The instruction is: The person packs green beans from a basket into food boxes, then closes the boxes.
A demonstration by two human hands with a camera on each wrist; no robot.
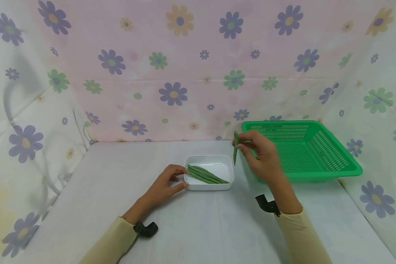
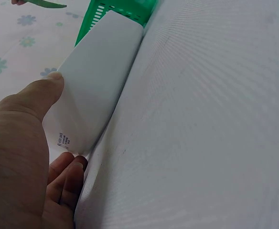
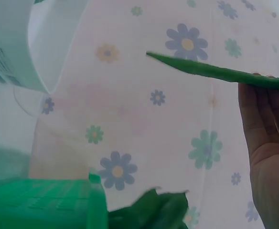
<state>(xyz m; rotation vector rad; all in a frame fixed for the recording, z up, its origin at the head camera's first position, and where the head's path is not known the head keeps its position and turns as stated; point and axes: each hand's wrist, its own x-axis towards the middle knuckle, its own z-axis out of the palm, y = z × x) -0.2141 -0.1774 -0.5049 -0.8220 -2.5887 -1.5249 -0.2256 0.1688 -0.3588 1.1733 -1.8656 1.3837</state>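
A single green bean [image 1: 235,148] is pinched between thumb and fingers of my right hand [image 1: 262,156], raised just beyond the right end of the white dish [image 1: 209,187]. In the right wrist view the bean [image 3: 201,69] points away from the fingertips, its tapered end free. My left hand [image 1: 166,185] holds the dish at its left end, thumb on the near side. Several green beans [image 1: 204,174] lie slanted inside the dish. The left wrist view shows the dish's smooth outer wall [image 2: 94,81] with small print near the fingers.
A green slotted basket [image 1: 303,154] stands at the right, partly behind the right hand. Blurred dark green pieces [image 3: 154,210] show beside its rim in the right wrist view. Flower-patterned cloth [image 1: 191,73] hangs behind and at both sides of the white table [image 1: 125,157].
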